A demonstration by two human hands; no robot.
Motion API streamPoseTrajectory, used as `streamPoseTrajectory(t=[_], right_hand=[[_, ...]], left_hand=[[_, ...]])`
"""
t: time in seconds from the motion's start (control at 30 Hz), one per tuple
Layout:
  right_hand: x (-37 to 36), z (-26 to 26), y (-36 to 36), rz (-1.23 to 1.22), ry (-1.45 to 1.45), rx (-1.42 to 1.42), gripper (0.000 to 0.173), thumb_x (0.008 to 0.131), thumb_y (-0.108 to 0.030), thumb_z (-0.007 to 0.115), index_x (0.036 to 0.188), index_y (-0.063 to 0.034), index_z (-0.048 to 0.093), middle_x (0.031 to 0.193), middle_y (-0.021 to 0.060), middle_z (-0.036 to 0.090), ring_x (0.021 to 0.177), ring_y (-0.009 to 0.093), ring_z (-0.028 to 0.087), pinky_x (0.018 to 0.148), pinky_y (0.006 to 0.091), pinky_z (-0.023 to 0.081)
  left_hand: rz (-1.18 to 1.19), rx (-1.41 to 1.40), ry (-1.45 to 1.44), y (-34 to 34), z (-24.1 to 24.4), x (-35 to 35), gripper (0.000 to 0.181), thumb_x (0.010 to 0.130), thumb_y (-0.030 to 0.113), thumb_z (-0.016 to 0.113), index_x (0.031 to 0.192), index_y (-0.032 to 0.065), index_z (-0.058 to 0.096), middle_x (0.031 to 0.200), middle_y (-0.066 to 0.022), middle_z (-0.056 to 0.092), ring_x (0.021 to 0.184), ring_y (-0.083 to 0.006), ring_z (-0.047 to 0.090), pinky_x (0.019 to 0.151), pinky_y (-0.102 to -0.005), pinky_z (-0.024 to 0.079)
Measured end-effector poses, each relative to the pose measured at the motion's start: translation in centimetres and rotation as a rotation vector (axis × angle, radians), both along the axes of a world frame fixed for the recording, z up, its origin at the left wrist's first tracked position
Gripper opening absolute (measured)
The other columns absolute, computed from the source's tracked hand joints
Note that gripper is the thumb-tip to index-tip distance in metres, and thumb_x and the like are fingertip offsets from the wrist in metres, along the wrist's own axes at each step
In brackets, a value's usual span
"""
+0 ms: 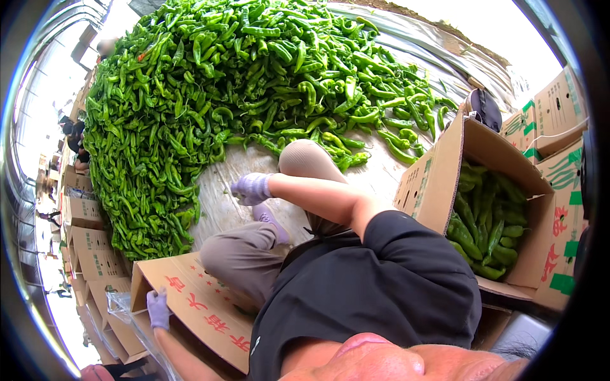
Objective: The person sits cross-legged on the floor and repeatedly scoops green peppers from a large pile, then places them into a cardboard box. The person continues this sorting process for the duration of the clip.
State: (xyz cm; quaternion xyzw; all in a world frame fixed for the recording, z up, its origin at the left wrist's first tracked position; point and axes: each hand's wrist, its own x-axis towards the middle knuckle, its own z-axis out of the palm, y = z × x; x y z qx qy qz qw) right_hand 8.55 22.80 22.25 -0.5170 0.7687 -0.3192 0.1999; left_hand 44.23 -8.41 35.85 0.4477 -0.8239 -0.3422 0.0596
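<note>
My right hand, in a lavender knit glove, hangs over the pale ground sheet near my raised knee. Its fingers are curled, and I cannot tell whether something small is in them. My left hand, gloved alike, grips the edge of an open cardboard box with red print, at my left side. Long green peppers lie in a large heap before me, with some loose ones near my knee. Another open cardboard box at my right holds green peppers.
More cardboard boxes line the far left, some with clear plastic film. Printed boxes stand at the right, by a dark rounded object. Other people are at the far left edge. Sheeting runs behind the heap.
</note>
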Motion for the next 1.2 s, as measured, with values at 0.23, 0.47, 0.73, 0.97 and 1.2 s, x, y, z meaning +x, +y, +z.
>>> streamPoseTrajectory(t=[0.23,0.47,0.73,0.97,1.2], right_hand=[[-1.0,-0.6,4.9,-0.134,-0.075,-0.024,0.034,0.080,-0.028,0.061,0.108,-0.0087,0.058,0.092,0.0157,0.066,0.088,0.035,0.063,0.077,0.0418,0.049],[-1.3,-1.6,5.2,-0.109,-0.022,0.029,0.031,0.081,-0.024,0.060,0.107,-0.0062,0.058,0.083,0.0185,0.065,0.081,0.037,0.063,0.072,0.0423,0.049],[-0.5,-2.5,3.3,-0.034,0.049,0.074,0.032,0.083,-0.021,0.060,0.110,-0.0049,0.056,0.083,0.0179,0.064,0.077,0.035,0.063,0.070,0.0403,0.050],[-0.4,-2.5,3.8,-0.018,0.047,0.085,0.032,0.083,-0.025,0.060,0.108,-0.0053,0.057,0.083,0.0200,0.065,0.080,0.037,0.062,0.072,0.0422,0.049],[0.9,-2.3,4.8,0.031,-0.063,0.084,0.032,0.083,-0.025,0.060,0.110,-0.0061,0.056,0.085,0.0177,0.066,0.080,0.034,0.064,0.072,0.0405,0.050]], left_hand=[[0.048,0.248,0.107,-5.2,-4.0,-0.8,0.030,0.082,0.021,0.066,0.100,-0.0029,0.062,0.083,-0.0086,0.064,0.069,-0.0179,0.060,0.062,-0.0313,0.050],[0.022,0.215,0.088,-4.5,-5.6,-1.6,0.026,0.077,0.012,0.064,0.098,-0.0029,0.065,0.077,-0.0090,0.065,0.062,-0.0194,0.061,0.059,-0.0338,0.050],[-0.062,0.185,0.064,-1.2,-4.9,-2.6,0.022,0.080,0.010,0.063,0.096,-0.0040,0.066,0.077,-0.0082,0.066,0.063,-0.0164,0.061,0.060,-0.0318,0.050],[-0.023,0.182,0.102,0.4,-4.2,-1.4,0.021,0.084,0.010,0.061,0.099,-0.0037,0.065,0.080,-0.0069,0.066,0.065,-0.0140,0.061,0.061,-0.0301,0.050],[-0.115,0.198,-0.019,3.6,-3.9,3.4,0.024,0.084,0.015,0.065,0.099,-0.0046,0.066,0.082,-0.0092,0.068,0.069,-0.0142,0.062,0.062,-0.0307,0.050]])
